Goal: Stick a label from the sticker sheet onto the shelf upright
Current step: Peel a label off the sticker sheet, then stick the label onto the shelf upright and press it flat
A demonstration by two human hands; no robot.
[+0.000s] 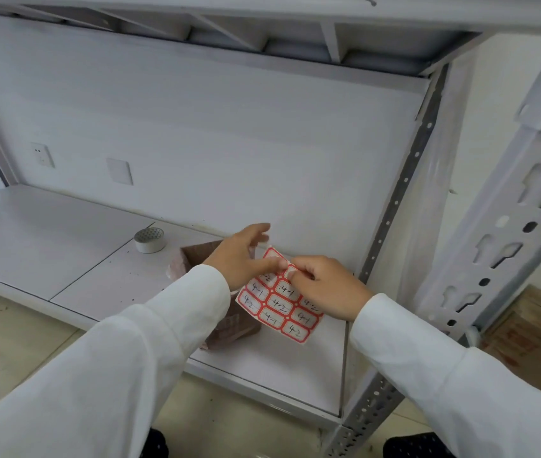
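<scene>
White shelf (64,246) bears tape roll (150,240); hands (295,276) partly hide 1 box (196,259), seemingly cardboard.

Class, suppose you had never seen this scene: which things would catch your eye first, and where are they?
The red-bordered sticker sheet with handwritten 4-1 and 4-2 labels stands out, held above the shelf board near the centre. The left hand grips its top edge while the right hand picks at a label near the top. Behind them, a roll of tape sits on the white shelf, and a perforated grey upright rises on the right.
</scene>
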